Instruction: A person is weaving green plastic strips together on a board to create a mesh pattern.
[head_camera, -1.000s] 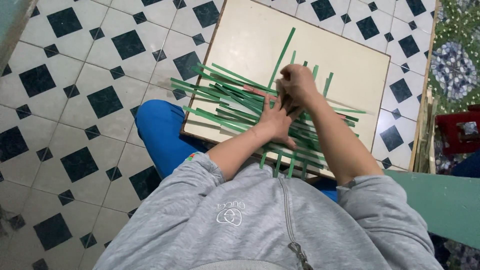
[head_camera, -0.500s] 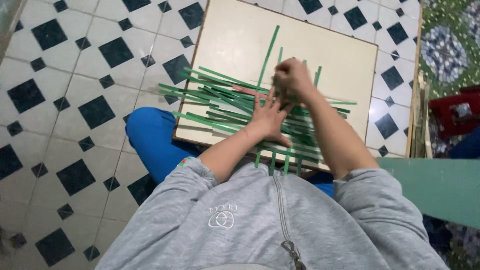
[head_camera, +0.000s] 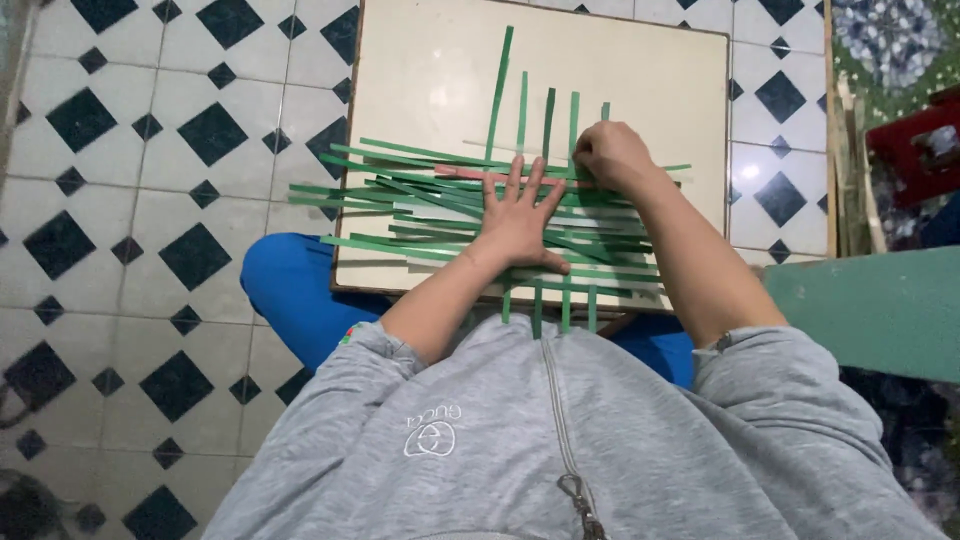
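Note:
A cream square board (head_camera: 440, 80) lies on the floor across my blue-clad legs. On it sits a loose weave of long green strips (head_camera: 410, 190), several running crosswise and a few pointing away from me. My left hand (head_camera: 520, 215) lies flat with fingers spread, pressing the crosswise strips down. My right hand (head_camera: 612, 155) is curled at the far right of the weave, fingers closed on strips near the upright ones. A thin pinkish stick (head_camera: 470, 174) lies among the strips just beyond my left fingertips.
The floor is white tile with dark diamond insets (head_camera: 190, 250). A teal surface (head_camera: 870, 310) stands at the right, with a red object (head_camera: 915, 150) and a patterned blue-green mat (head_camera: 880, 40) behind it.
The view has tilted so the board sits squarer. My left hand has flattened and spread over the strips. My right hand has shifted slightly right along the weave.

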